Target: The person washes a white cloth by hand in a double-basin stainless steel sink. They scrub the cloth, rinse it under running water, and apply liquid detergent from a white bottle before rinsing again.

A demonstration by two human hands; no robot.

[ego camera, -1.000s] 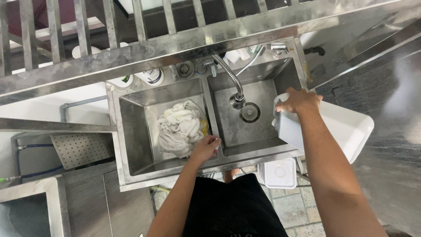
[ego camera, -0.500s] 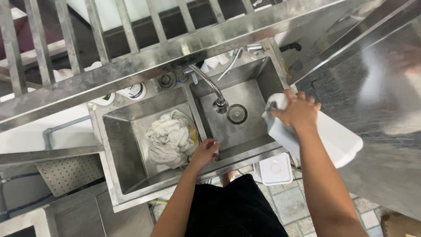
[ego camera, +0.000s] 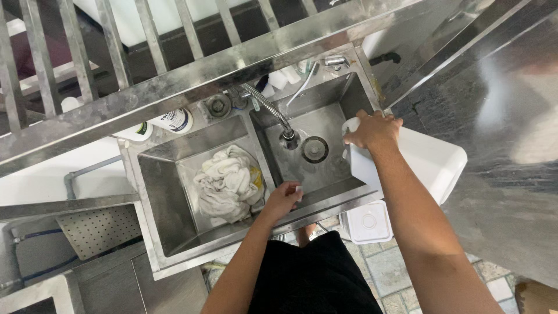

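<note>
Over sink (ego camera: 349, 93), right hand (ego camera: 372, 131) hiding jug (ego camera: 430, 163) top

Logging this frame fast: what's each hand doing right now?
Left hand: curled on the front edge of the sink, by the divider; whether it holds anything cannot be told.
Right hand: closed on the white plastic jug.

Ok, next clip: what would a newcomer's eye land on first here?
Probably the heap of white cloth lying in the left basin of the steel double sink. Next, the right hand gripping a large white plastic container at the right basin's edge, beside the flexible faucet and the drain. The left hand rests at the divider near the sink's front rim.
</note>
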